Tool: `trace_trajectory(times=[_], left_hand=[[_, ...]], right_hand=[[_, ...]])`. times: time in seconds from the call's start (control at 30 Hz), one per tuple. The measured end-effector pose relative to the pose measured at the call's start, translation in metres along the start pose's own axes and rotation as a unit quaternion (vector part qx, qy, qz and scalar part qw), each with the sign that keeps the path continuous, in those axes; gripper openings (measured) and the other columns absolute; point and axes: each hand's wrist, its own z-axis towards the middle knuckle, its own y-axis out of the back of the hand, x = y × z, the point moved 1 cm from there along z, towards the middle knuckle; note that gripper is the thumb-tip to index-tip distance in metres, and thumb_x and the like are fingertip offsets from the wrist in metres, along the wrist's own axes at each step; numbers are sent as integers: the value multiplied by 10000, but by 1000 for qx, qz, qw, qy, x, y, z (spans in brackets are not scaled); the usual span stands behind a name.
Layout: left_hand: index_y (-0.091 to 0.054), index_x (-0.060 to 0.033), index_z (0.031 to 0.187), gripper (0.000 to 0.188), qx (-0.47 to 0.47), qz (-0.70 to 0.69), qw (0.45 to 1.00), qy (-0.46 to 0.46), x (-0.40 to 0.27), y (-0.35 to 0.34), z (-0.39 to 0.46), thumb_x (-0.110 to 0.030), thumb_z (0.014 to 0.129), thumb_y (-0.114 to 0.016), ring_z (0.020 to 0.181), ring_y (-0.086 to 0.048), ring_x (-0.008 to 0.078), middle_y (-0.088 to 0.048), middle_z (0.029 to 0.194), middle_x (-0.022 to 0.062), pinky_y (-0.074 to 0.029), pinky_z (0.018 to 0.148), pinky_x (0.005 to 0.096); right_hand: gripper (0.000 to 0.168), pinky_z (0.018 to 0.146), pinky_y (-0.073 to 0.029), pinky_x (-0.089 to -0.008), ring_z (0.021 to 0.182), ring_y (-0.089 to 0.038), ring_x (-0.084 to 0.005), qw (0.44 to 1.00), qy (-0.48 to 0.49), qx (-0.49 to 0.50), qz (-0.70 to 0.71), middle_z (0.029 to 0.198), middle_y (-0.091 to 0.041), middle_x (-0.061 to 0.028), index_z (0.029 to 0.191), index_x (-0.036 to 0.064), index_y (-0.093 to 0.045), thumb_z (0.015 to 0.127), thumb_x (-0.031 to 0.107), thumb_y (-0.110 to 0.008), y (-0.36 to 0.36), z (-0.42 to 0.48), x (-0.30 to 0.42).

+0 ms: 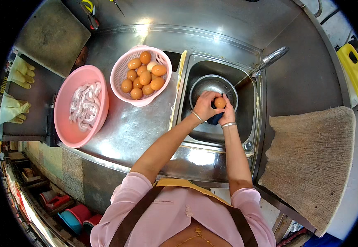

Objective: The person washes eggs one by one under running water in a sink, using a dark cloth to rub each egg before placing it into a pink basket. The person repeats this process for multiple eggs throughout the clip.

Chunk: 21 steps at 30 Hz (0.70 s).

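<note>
A brown egg [219, 102] is held between my left hand [206, 104] and my right hand [227, 112]. A dark cloth [215, 119] is bunched under and around the egg, partly hidden by my fingers. Both hands are above a round metal bowl [204, 83] that sits in the stainless steel sink [244, 129]. My hands and the cloth cover much of the bowl's inside. Left of the sink, a pink plastic colander [120, 69] holds several brown eggs [145, 78] and one paler egg [151, 66].
A pink basin [101, 123] with pale, stringy raw meat [86, 106] stands at the counter's left. A chrome faucet [270, 60] rises at the sink's right rear. A beige towel [312, 160] drapes over the right edge. Rubber gloves [15, 108] hang at far left, near a board [52, 34].
</note>
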Motion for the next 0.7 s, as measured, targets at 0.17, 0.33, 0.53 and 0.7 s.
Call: trace_trajectory(times=[0.17,0.33,0.53,0.7], left_hand=[[-491,-64,1178,564,-101,112,987,-64,15,-16,-18,-152,667,-714,998,-484,322,-560,1080,129,-364,909,387],[-485,0,1142,463,-16,210,977,-38,-3,-11,-7,-111,724,-652,1033,-494,342,-535,1089,181,-403,898,402],[-561,110,937,272,190,269,937,118,-34,5,17,-107,775,-577,850,-610,383,-599,923,257,-507,715,404],[-619,39,883,282,183,222,949,130,23,0,22,-203,737,-604,848,-610,364,-609,897,253,-493,735,417]], right_hand=[[397,819,-451,-337,931,-562,-195,999,-5,-36,-11,1018,-590,-69,1080,51,-559,873,389,-542,-24,-13,-5],[451,806,-429,-290,908,-548,-170,972,123,-93,-177,1007,-596,-78,1029,2,-567,908,425,-467,-18,-14,-4],[448,697,-416,-373,769,-541,-248,786,261,-150,-540,870,-578,-227,902,-80,-501,934,364,-445,-36,-37,-10],[536,744,-408,-398,813,-540,-309,720,263,-154,-624,886,-569,-254,935,-92,-514,937,426,-374,-54,-46,-9]])
